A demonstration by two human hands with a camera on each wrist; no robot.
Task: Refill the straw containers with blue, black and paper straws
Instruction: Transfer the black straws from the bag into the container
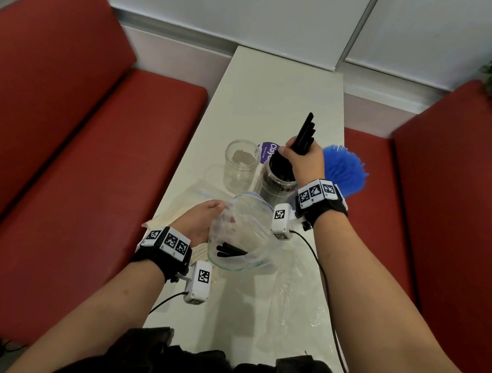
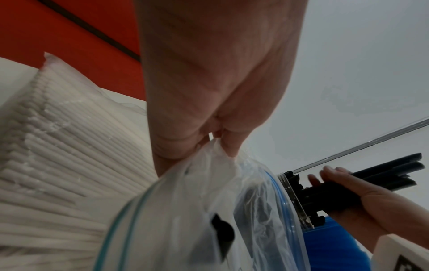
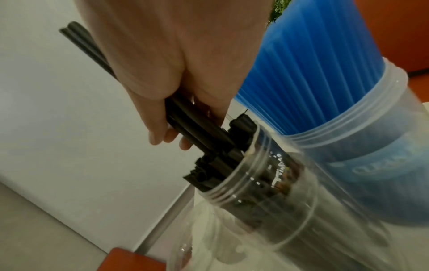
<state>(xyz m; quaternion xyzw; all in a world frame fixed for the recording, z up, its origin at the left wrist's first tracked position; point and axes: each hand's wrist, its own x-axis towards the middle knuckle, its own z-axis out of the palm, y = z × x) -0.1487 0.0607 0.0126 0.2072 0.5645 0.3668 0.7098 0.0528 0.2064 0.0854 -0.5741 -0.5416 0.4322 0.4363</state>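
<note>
Black straws (image 1: 305,134) gripped in right hand (image 1: 305,160), lower ends inside jar (image 1: 277,185)

The scene is being viewed from above by the head camera, which is looking forward and steeply down along the white table (image 1: 274,97), both forearms being taken in from the near edge. The left hand (image 2: 209,77) is being seen from very close by the left wrist camera, which is facing along the palm and up toward the right, over the zip bag (image 2: 197,210). The right hand (image 3: 162,60) is being framed just as closely by the right wrist camera, angled down along the fingers. The jar of black straws (image 3: 260,183) is being shared by all three views.
</note>
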